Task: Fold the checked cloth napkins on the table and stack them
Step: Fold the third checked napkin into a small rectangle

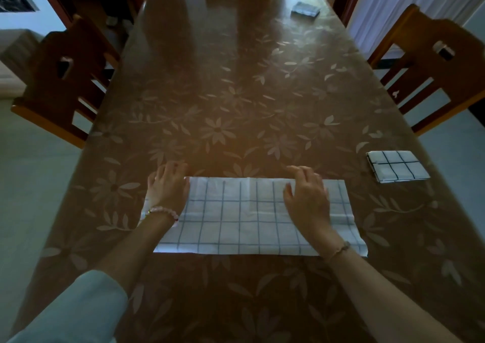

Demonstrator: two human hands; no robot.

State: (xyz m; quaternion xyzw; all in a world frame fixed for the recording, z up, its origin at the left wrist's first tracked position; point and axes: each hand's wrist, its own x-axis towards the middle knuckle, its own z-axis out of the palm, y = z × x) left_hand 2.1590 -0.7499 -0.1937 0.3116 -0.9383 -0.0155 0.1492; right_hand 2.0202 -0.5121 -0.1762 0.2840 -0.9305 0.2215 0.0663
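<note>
Head: napkin (236,219) beneath right grip (307,201)

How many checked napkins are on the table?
2. A long napkin at the front, under the left hand and right hand; a folded napkin by the right edge. A dark bundle far right is unclear.

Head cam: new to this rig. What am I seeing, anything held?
No robot: a person's two bare hands, filmed by one wide-angle camera worn on the head, looking forward and down. The left hand lies at the far left corner of a checked napkin laid out as a wide rectangle; the right hand is spread over its right half. Fingers look relaxed, nothing gripped. A folded napkin lies to the right on the flowered table; a small dark folded thing sits at the far right corner.
</note>
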